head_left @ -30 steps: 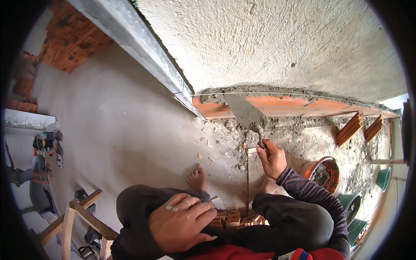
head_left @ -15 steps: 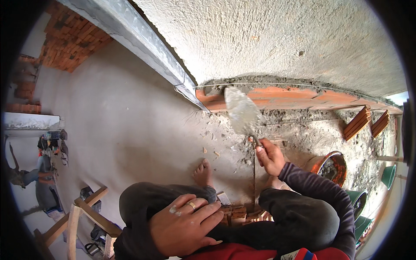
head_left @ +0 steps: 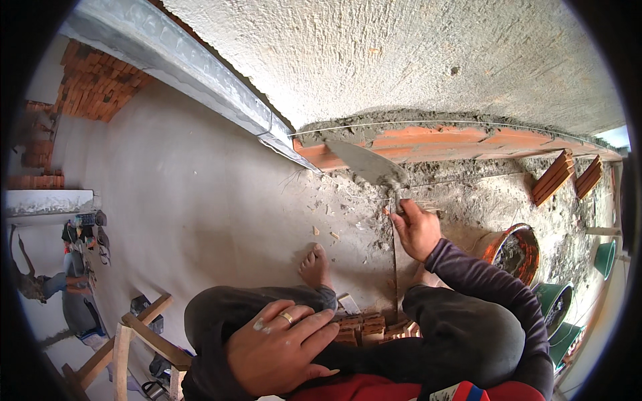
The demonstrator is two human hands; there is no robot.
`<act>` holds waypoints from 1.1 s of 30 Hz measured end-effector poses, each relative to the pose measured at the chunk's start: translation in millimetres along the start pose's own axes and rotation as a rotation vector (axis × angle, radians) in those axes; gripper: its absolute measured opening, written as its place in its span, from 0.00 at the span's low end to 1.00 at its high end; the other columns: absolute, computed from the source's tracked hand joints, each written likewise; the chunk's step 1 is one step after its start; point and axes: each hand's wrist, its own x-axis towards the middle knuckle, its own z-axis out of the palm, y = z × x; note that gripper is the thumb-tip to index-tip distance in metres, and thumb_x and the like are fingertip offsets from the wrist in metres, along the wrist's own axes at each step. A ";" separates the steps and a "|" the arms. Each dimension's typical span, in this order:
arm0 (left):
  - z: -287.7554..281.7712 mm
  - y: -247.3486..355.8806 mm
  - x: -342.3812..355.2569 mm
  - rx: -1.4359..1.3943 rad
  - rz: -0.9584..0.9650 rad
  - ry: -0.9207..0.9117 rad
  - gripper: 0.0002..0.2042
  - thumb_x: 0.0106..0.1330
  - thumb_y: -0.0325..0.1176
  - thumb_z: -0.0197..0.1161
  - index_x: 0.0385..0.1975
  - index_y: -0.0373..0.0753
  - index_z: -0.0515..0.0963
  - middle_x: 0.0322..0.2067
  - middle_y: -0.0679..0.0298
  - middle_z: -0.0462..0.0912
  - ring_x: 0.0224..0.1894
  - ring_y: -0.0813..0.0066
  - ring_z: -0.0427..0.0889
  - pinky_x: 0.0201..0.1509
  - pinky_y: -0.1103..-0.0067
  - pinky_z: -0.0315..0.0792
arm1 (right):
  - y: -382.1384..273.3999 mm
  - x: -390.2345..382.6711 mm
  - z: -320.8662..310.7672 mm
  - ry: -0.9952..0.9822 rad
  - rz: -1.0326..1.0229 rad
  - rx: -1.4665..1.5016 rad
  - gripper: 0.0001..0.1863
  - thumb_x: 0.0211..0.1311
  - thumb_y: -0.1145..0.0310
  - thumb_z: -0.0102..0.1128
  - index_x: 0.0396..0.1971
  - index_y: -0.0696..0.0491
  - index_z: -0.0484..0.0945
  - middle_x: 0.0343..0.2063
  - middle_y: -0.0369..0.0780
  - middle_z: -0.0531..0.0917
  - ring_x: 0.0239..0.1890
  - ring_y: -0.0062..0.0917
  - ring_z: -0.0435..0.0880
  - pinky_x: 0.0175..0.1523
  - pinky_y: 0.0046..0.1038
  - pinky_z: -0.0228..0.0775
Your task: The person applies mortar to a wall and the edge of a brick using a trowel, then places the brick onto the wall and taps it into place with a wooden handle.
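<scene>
My right hand (head_left: 418, 230) is wrapped round the handle of a pointed trowel (head_left: 366, 165). The trowel's grey blade reaches up and left, its tip over the edge of a low course of orange bricks (head_left: 435, 142). Wet mortar (head_left: 401, 120) covers the top of that course beside the rough plastered wall, and a white string (head_left: 455, 122) runs along it. My left hand (head_left: 284, 344), with a gold ring and dabs of mortar on it, rests with fingers stretched out on my left knee and holds nothing.
A long grey metal straightedge (head_left: 200, 73) slants down to the brick corner. Right stand an orange bucket (head_left: 515, 254) holding mortar, green buckets (head_left: 554, 304) and leaning bricks (head_left: 554, 177). Bricks are stacked far left (head_left: 100, 80); a wooden trestle (head_left: 144, 327) is lower left.
The trowel blade has tilted from showing its broad, mortar-smeared face to lying flatter and more leftward along the bricks. My right hand has turned slightly; my left hand stays on the knee.
</scene>
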 end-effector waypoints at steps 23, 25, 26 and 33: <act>3.1 -6.3 -4.1 0.080 -0.019 -0.004 0.30 0.53 0.54 0.67 0.47 0.34 0.78 0.51 0.57 0.79 0.52 0.56 0.76 0.60 0.63 0.66 | 14.9 -137.6 -186.5 0.197 0.477 -0.250 0.14 0.56 0.64 0.65 0.38 0.57 0.79 0.21 0.48 0.80 0.23 0.41 0.81 0.31 0.35 0.72; 1.4 -6.1 -5.5 0.094 -0.013 -0.001 0.30 0.52 0.54 0.67 0.47 0.33 0.78 0.51 0.56 0.79 0.52 0.54 0.76 0.59 0.62 0.66 | 14.8 -176.9 -241.8 0.089 0.704 -0.466 0.13 0.55 0.63 0.65 0.37 0.55 0.80 0.22 0.48 0.82 0.27 0.42 0.83 0.34 0.37 0.73; 0.7 -4.6 -6.1 0.107 -0.018 0.002 0.30 0.55 0.52 0.66 0.47 0.31 0.77 0.51 0.51 0.78 0.51 0.50 0.76 0.60 0.61 0.65 | 15.4 -193.4 -259.8 0.050 0.743 -0.577 0.13 0.55 0.63 0.65 0.36 0.55 0.81 0.23 0.48 0.82 0.29 0.43 0.83 0.36 0.39 0.73; -13.0 8.7 -0.5 0.032 -0.087 0.014 0.23 0.63 0.44 0.61 0.53 0.35 0.75 0.52 0.47 0.77 0.56 0.47 0.73 0.63 0.63 0.65 | 50.3 -230.3 -263.0 -0.342 1.047 -0.894 0.12 0.61 0.61 0.54 0.36 0.51 0.84 0.32 0.47 0.85 0.38 0.42 0.85 0.46 0.41 0.76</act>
